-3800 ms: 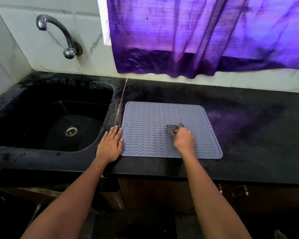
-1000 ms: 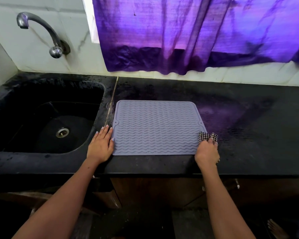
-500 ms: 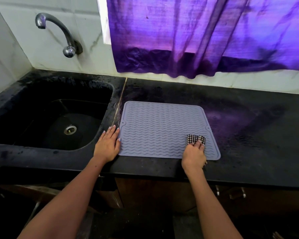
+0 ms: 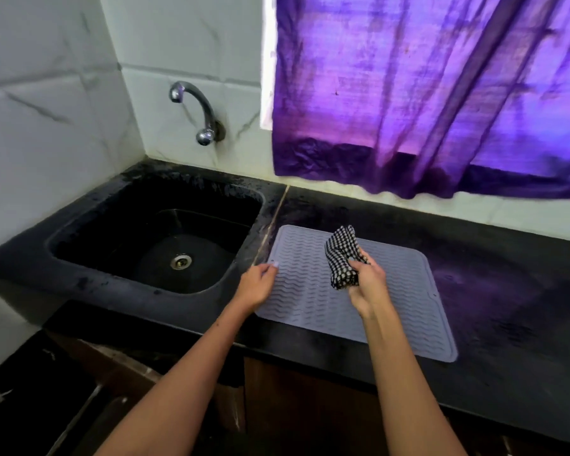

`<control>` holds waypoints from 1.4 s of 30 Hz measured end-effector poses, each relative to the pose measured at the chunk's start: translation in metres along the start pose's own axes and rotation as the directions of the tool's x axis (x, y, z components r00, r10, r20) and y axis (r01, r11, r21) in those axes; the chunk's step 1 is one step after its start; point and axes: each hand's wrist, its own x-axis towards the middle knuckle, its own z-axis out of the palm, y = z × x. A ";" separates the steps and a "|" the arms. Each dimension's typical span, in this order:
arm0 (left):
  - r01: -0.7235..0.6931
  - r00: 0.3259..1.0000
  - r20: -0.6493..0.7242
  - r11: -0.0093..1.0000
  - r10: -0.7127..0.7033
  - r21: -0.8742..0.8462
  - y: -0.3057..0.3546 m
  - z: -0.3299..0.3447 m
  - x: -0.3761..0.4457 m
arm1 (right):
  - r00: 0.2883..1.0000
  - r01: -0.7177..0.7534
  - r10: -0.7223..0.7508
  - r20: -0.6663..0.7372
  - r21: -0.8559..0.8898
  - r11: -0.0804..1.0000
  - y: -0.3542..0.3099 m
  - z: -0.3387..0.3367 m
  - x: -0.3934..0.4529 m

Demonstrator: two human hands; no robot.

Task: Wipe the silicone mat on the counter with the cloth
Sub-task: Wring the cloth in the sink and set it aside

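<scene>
A grey silicone mat [image 4: 405, 304] with a wavy ribbed surface lies flat on the black counter [image 4: 507, 291], just right of the sink. My right hand [image 4: 367, 284] is raised above the mat's middle and grips a bunched black-and-white checked cloth [image 4: 341, 256], which hangs clear of the mat. My left hand [image 4: 257, 284] hovers over the mat's left edge, lifted, with loosely curled fingers that hold nothing.
A black sink [image 4: 155, 238] with a metal drain [image 4: 180, 261] sits left of the mat. A chrome tap [image 4: 198, 113] juts from the tiled wall. A purple curtain [image 4: 425, 93] hangs behind the counter. Dark cabinets lie below the front edge.
My right hand has lifted the cloth off the mat's near right corner and brought it up over the middle. My left hand has risen from its flat press on the mat's left edge.
</scene>
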 end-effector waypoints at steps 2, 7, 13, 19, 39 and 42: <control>0.130 0.991 0.015 0.955 -0.131 -0.267 0.020 -0.010 -0.002 | 0.994 -0.059 0.049 0.102 0.092 0.994 0.007 0.025 -0.001; 0.167 0.982 0.070 0.636 -0.175 -0.753 0.057 -0.046 0.004 | 0.927 -0.215 0.141 0.347 0.186 0.959 0.023 0.093 -0.005; -0.049 0.964 -0.206 0.649 -0.169 -0.759 0.045 -0.121 0.029 | 0.851 -0.259 0.224 0.476 0.008 0.966 0.060 0.186 0.003; -0.073 0.921 -0.287 0.608 -0.263 -0.791 0.002 -0.194 0.085 | 0.837 -0.204 0.264 0.479 -0.174 0.963 0.100 0.278 0.028; 0.098 0.895 -0.192 0.599 -0.402 -0.795 -0.110 -0.359 0.334 | 0.963 -0.051 0.198 0.186 -0.592 0.804 0.206 0.533 0.198; 0.117 0.889 -0.192 0.610 -0.417 -0.784 -0.123 -0.369 0.380 | 0.975 0.055 0.107 0.194 -0.680 0.732 0.219 0.559 0.236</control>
